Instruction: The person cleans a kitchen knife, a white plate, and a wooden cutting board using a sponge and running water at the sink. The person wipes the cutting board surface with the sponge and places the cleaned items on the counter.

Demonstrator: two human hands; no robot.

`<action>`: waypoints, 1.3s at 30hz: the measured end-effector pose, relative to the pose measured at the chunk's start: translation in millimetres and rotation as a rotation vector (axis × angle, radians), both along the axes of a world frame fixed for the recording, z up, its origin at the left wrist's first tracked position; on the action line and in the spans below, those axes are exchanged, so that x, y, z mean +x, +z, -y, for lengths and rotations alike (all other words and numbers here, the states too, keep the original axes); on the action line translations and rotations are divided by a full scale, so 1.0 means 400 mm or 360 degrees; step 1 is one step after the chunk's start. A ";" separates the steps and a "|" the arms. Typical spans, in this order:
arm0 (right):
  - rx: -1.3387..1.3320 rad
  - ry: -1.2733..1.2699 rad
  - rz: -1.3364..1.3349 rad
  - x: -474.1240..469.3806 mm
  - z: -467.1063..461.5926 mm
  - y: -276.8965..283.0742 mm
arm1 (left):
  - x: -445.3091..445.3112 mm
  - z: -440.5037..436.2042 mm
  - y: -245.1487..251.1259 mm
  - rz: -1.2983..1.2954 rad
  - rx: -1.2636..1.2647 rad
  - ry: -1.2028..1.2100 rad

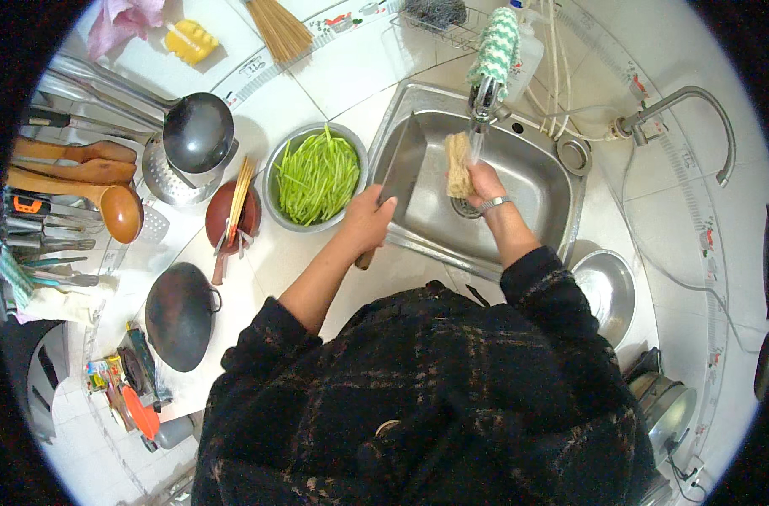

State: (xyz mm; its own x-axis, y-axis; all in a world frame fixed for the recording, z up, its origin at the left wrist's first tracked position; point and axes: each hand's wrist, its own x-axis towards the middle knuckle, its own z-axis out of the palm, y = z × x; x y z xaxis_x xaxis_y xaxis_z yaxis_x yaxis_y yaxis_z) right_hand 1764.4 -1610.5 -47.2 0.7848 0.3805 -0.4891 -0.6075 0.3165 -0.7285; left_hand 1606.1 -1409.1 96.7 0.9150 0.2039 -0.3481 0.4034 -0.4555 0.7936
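Observation:
My left hand grips the handle of a kitchen knife. Its broad blade points away from me over the left rim of the steel sink. In my right hand is a tan scrubber, probably a loofah sponge, held above the sink drain. Water runs from the faucet onto or just beside the scrubber and my fingers. A green and white cloth is wrapped around the faucet's upper part. Left of the knife stands a metal bowl filled with cut green vegetable strips.
Along the left are a black ladle, wooden spoons, a reddish-brown ladle with chopsticks across it, and a dark wok lid or pan. A steel basin sits right of the sink, below a curved spout.

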 end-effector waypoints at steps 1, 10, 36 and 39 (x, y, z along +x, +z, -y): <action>0.0301 -0.0108 -0.0078 0.009 -0.011 -0.003 | -0.014 -0.006 0.012 0.0033 -0.0018 0.0027; 0.0880 -0.0252 -0.0380 0.008 -0.017 0.045 | -0.063 -0.039 0.062 -0.0026 -0.0524 0.0308; -0.2265 0.0709 0.1237 0.042 0.293 0.098 | -0.107 -0.057 -0.004 0.0493 0.0652 -0.0466; -0.2313 0.0532 0.1285 0.038 0.306 0.091 | -0.153 -0.063 -0.016 0.0333 0.0895 -0.0586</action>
